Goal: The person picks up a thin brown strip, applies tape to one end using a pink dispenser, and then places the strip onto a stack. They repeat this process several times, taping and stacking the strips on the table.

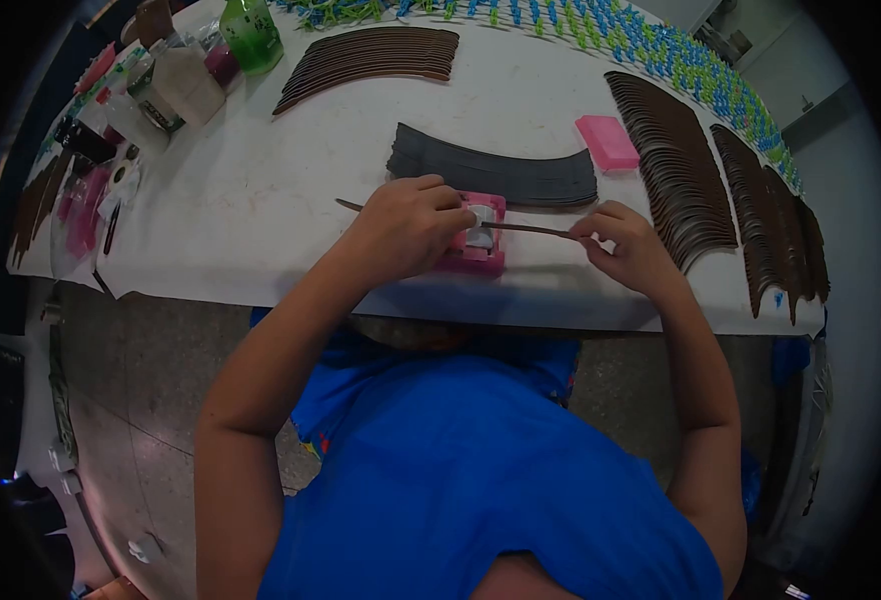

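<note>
The left hand (406,225) is pressed down, fingers curled, on a small pink tool (479,240) that is set on the white counter (261,200), with the fingertips laid over its pale middle part. A thin brown strip (521,228) is passed through that tool; one end is seen jutting out beyond the left hand, and the other end is pinched between thumb and fingertips of the right hand (626,245), which is held just to the right of the tool. Directly beyond the hands a fanned row of grey strips (491,172) is laid out, and a pink block (608,142) is seen just past its right end. Further right of the right hand, long fanned rows of brown strips (686,175) are spread along the counter. Beyond the left hand, toward the far edge, another fan of brown strips (371,60) is laid, and to its left a green bottle (252,35) is stood among other containers. Along the far edge a band of blue and green clips (601,30) is ranged
</note>
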A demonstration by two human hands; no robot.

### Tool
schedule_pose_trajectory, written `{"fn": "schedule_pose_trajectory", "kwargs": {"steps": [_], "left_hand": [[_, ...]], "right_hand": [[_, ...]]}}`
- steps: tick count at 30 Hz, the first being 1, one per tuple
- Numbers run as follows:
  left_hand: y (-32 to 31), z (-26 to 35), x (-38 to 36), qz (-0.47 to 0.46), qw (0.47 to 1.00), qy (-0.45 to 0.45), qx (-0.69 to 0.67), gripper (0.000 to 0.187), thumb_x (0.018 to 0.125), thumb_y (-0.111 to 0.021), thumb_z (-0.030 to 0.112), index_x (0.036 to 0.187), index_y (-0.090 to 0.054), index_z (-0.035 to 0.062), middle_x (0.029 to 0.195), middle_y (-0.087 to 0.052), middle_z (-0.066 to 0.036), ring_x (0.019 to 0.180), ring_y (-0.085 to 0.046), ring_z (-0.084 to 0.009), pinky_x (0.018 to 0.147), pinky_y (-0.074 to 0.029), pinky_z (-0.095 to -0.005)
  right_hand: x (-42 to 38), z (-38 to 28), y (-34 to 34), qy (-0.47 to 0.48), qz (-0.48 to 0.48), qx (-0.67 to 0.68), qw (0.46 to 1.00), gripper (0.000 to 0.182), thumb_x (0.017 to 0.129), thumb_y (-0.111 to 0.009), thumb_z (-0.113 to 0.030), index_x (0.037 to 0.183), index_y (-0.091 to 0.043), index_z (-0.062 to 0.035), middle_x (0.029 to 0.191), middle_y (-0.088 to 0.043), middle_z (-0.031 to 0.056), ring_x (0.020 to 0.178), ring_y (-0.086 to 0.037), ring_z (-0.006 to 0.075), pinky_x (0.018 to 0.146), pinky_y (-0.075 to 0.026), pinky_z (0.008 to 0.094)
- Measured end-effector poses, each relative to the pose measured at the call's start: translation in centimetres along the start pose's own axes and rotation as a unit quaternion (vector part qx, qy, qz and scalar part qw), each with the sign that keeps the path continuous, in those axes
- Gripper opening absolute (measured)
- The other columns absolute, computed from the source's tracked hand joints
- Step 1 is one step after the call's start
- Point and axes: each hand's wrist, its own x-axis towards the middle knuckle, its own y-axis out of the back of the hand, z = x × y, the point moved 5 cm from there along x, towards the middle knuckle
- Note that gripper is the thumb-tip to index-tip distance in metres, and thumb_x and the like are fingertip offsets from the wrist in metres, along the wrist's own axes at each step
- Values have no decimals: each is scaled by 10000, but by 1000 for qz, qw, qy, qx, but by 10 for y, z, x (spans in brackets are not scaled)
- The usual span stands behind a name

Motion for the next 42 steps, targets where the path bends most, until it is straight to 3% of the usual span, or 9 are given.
{"fn": "schedule_pose_trajectory", "kwargs": {"steps": [11,17,24,30,32,35,36,38,42], "left_hand": [[-1,6,14,3,999,-21,-43,224,763,-759,19,984,-772,53,944,-734,-94,848,-684,-270,697,-573,-401],[-9,8,21,20,996,-10,-84,243,762,-751,9,1001,-772,51,875,-718,-101,829,-671,-279,696,-564,-406],[-22,10,34,51,984,66,-159,203,798,-750,28,993,-730,80,802,-716,-70,803,-671,-276,721,-553,-416],[-21,8,40,74,952,133,-264,265,881,-789,18,1128,-697,40,921,-739,-102,760,-669,-215,731,-572,-363],[-24,-3,36,-36,770,265,-579,197,939,-760,30,1123,-691,44,944,-725,-62,792,-668,-167,744,-566,-333],[-3,-19,27,-36,668,256,-698,163,961,-707,20,1119,-684,53,930,-692,-35,806,-640,-141,745,-530,-300],[3,-25,24,-31,673,256,-693,163,961,-707,20,1119,-684,53,930,-692,-35,806,-640,-141,745,-530,-300],[7,-35,13,1,562,260,-785,160,946,-664,5,1097,-680,56,898,-660,-33,778,-586,-126,723,-470,-281],[15,-52,-6,36,499,272,-822,160,919,-648,2,1065,-674,62,869,-636,-35,755,-538,-127,700,-424,-296]], "right_hand": [[-78,44,60,-176,46,-74,981,192,783,-704,67,956,-700,-17,914,-646,106,859,-662,250,725,-540,359],[-59,21,112,-62,116,-185,974,213,777,-680,87,970,-691,-3,942,-644,112,918,-644,276,830,-538,379],[-15,-6,174,-48,177,-204,962,256,788,-654,96,1024,-695,6,1000,-660,106,973,-652,240,856,-541,365],[19,0,198,-56,192,-156,967,276,851,-584,79,1095,-687,-1,1014,-642,40,983,-614,147,876,-508,319],[14,32,200,-155,160,-31,974,248,843,-596,51,1067,-671,-25,995,-602,-1,963,-561,95,853,-465,282],[10,64,189,-155,47,96,982,183,822,-602,2,992,-635,-55,954,-545,-19,906,-505,74,807,-416,244],[9,69,182,-146,48,96,983,183,822,-602,2,992,-635,-55,954,-545,-19,906,-505,74,807,-416,244],[-1,82,149,-228,-26,239,944,126,813,-608,-55,937,-593,-69,929,-531,-21,857,-481,80,766,-400,247],[-13,91,77,-232,-26,519,822,110,837,-617,-76,943,-593,-62,926,-531,15,818,-467,115,731,-405,287]]}}
